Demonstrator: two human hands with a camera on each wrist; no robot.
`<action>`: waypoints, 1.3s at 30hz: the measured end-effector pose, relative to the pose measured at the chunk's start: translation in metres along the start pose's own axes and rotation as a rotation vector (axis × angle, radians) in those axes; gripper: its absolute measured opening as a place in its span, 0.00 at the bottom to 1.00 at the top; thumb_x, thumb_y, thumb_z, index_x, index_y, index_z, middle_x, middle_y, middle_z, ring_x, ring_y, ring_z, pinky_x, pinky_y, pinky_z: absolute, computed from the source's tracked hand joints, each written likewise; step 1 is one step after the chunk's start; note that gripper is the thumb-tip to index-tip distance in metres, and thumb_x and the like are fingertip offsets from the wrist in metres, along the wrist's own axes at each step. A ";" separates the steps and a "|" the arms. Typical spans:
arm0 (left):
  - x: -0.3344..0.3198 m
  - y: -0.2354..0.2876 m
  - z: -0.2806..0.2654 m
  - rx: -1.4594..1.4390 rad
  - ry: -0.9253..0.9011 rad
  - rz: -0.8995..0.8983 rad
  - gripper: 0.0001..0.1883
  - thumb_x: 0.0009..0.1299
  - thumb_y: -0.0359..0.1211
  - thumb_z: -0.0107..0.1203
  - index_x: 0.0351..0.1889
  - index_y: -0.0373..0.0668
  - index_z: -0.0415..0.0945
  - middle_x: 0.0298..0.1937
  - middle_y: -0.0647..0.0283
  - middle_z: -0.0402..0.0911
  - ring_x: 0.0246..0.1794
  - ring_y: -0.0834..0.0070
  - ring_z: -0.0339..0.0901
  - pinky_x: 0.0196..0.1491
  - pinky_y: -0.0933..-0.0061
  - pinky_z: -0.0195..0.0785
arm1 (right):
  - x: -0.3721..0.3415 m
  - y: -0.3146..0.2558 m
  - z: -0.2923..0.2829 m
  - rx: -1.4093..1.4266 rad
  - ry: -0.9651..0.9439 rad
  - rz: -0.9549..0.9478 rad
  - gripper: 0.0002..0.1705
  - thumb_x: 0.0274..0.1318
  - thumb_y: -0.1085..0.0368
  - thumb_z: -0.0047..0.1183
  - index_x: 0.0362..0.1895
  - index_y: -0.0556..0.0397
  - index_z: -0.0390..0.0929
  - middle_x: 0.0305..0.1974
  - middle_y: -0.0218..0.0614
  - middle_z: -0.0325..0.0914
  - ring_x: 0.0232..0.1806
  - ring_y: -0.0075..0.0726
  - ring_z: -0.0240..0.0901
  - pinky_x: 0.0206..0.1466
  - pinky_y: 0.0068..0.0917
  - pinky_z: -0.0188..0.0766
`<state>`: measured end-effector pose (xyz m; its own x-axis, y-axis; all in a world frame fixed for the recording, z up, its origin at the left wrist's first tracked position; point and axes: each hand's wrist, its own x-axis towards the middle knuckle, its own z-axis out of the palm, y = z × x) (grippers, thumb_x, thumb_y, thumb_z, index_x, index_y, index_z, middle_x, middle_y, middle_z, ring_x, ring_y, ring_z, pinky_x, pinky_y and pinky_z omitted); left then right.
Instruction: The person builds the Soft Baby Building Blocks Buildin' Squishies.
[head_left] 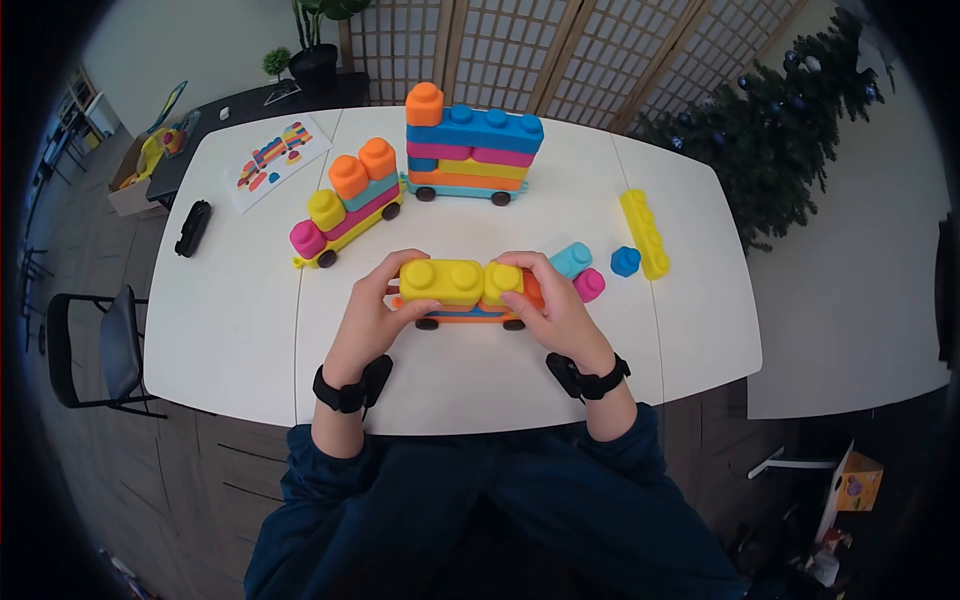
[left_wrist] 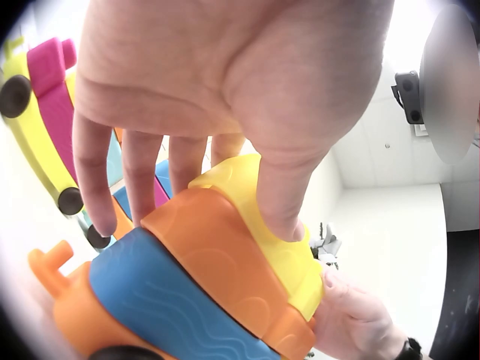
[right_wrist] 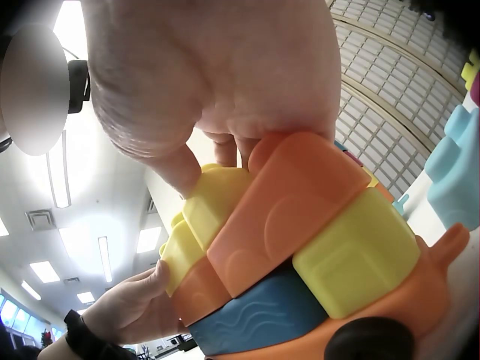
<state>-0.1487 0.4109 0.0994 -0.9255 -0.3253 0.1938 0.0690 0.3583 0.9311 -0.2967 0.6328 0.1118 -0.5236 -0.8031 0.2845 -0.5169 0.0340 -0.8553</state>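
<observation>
A wagon of toy blocks stands before the person on an orange wheeled base (left_wrist: pixel 75 307). Above the base come a blue block (left_wrist: pixel 161 289) and an orange block (left_wrist: pixel 217 259); a longer yellow block (head_left: pixel 440 287) and a small yellow block (head_left: pixel 499 287) lie side by side on top. The left hand (head_left: pixel 370 312) grips the longer yellow block, thumb at the near side and fingers at the far side. With its thumb on the near side, the right hand (head_left: pixel 570 315) pinches the small yellow block. Beside it sit a tall orange block (right_wrist: pixel 300 202) and a lower yellow block (right_wrist: pixel 356 251).
Behind stand a tall block wagon (head_left: pixel 475 140) and a lower wagon (head_left: pixel 350 225) at left. Loose light-blue (head_left: pixel 572 260), pink (head_left: pixel 590 285), blue (head_left: pixel 626 262) and long yellow (head_left: pixel 645 235) blocks lie right. A picture sheet (head_left: pixel 310 150) and black object (head_left: pixel 193 228) lie left.
</observation>
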 end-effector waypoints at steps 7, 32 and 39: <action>0.000 -0.001 -0.001 0.037 -0.017 0.001 0.28 0.65 0.32 0.72 0.61 0.43 0.73 0.53 0.61 0.83 0.55 0.69 0.82 0.61 0.62 0.74 | -0.001 -0.004 -0.010 -0.075 -0.069 0.004 0.22 0.70 0.69 0.54 0.66 0.56 0.69 0.62 0.40 0.76 0.64 0.40 0.75 0.68 0.33 0.69; -0.001 0.001 0.002 0.034 0.016 0.019 0.27 0.64 0.30 0.72 0.61 0.43 0.74 0.51 0.57 0.85 0.53 0.63 0.84 0.61 0.60 0.75 | -0.033 0.083 -0.133 -0.864 0.395 0.384 0.20 0.55 0.69 0.66 0.53 0.54 0.80 0.52 0.46 0.83 0.54 0.56 0.79 0.57 0.42 0.76; -0.001 0.002 0.002 0.033 0.012 0.014 0.27 0.65 0.30 0.72 0.61 0.43 0.74 0.50 0.59 0.85 0.52 0.65 0.83 0.58 0.63 0.75 | -0.010 0.012 -0.084 -0.103 0.247 0.050 0.20 0.52 0.72 0.66 0.51 0.53 0.81 0.51 0.36 0.85 0.49 0.34 0.82 0.51 0.31 0.77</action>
<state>-0.1485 0.4134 0.1009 -0.9200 -0.3307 0.2104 0.0691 0.3916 0.9175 -0.3547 0.6912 0.1350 -0.6928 -0.6299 0.3510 -0.5460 0.1403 -0.8260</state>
